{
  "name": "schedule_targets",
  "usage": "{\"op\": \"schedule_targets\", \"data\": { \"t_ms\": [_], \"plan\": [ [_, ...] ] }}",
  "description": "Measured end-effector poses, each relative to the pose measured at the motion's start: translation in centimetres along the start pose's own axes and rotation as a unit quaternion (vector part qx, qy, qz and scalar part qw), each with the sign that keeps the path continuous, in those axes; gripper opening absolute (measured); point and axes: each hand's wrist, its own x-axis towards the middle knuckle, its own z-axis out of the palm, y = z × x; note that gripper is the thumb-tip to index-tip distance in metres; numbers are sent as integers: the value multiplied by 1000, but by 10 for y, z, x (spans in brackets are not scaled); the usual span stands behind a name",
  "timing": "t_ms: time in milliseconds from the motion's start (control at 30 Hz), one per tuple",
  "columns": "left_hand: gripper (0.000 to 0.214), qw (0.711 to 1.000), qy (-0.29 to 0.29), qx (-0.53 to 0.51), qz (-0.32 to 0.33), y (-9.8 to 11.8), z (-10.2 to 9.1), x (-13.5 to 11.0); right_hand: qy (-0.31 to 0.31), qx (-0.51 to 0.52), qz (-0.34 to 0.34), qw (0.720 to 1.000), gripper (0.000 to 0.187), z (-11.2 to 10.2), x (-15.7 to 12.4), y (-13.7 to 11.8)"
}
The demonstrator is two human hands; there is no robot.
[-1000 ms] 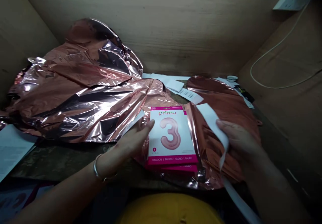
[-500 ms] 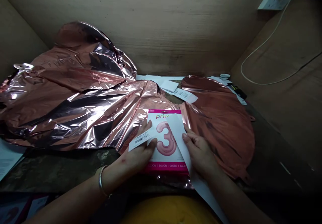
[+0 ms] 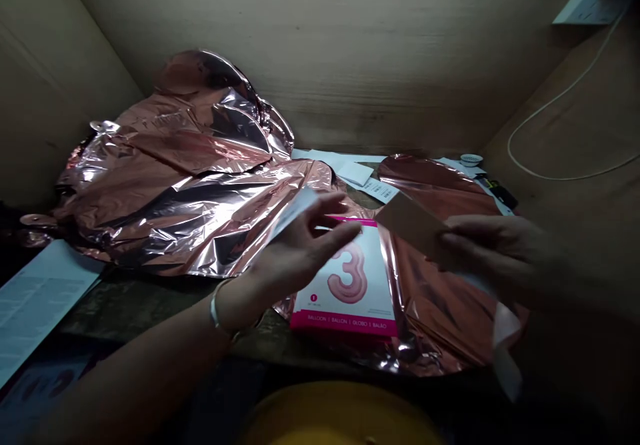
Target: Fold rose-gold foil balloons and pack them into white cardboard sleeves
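Note:
A pink and white balloon packet (image 3: 350, 285) printed with a "3" lies on crumpled rose-gold foil balloons (image 3: 190, 185). My left hand (image 3: 300, 252) hovers above the packet's top left corner, its fingers pinched on a small white label sticker (image 3: 295, 208). To the right, my right hand (image 3: 490, 248) is raised above the foil and grips a long white backing strip (image 3: 415, 225). The strip runs under the hand and hangs down to the lower right (image 3: 505, 345).
More white labels and papers (image 3: 360, 178) lie at the back by the wooden wall. A printed sheet (image 3: 35, 298) rests at the left edge. A small white cap (image 3: 471, 159) and a dark object sit at the back right. A white cable (image 3: 550, 138) runs along the right panel.
Both hands have lifted off the packet and moved apart. The left hand raised the label sticker, and the right hand pulled the backing strip off to the right.

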Motion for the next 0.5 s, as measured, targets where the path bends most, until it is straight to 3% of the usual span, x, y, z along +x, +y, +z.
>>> {"op": "schedule_targets", "data": {
  "t_ms": [67, 133, 267, 367, 500],
  "plan": [
    [28, 996, -76, -40, -37, 12, 11, 10, -86, -93, -64, 990, 38, -3, 9, -14],
    [17, 993, -83, -49, -71, 15, 22, 14, -108, -151, -97, 978, 31, 6, 18, -21],
    [19, 992, -21, -29, -119, 5, 26, 16, -27, -136, -89, 986, 22, 31, 29, -20],
    [24, 996, 41, 7, -85, -6, 5, 17, 19, -57, -48, 997, 32, 30, 30, -8],
    [39, 986, 144, 68, -49, -24, -28, -1, 101, 25, 93, 990, 37, 13, 24, 20]
  ]
}}
